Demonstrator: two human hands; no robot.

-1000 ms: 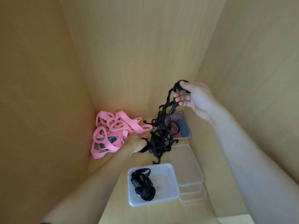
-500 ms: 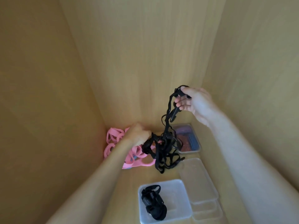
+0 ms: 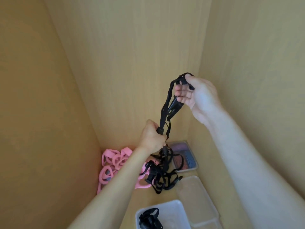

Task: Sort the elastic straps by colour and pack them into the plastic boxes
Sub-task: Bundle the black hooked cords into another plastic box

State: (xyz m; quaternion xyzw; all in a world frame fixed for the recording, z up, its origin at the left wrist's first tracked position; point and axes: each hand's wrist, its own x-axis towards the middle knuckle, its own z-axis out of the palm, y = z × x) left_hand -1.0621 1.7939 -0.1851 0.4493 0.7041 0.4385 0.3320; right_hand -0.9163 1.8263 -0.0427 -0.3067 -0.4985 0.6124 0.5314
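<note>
Right hand [image 3: 196,95] up at right, left hand [image 3: 152,138] lower and nearer me, both gripping one tangle [image 3: 162,174] that hangs from the left hand over the counter [image 3: 148,197]. A strap heap [image 3: 113,162] lies left of it in the back corner. Behind-right sits a filled box [image 3: 186,170]. Nearer me are stacked boxes [image 3: 196,199], and left of them a box [image 3: 178,212] holds a bundle [image 3: 149,219].

The left hand [image 3: 152,138] rises from beside the heap of pink elastic loops [image 3: 113,162] on the worktop. Its fingers [image 3: 162,140] now grip the tangled black elastic straps [image 3: 163,176] higher up, pulling a strand taut below the raised right hand [image 3: 198,95], with the tangle dangling under the fist.
</note>
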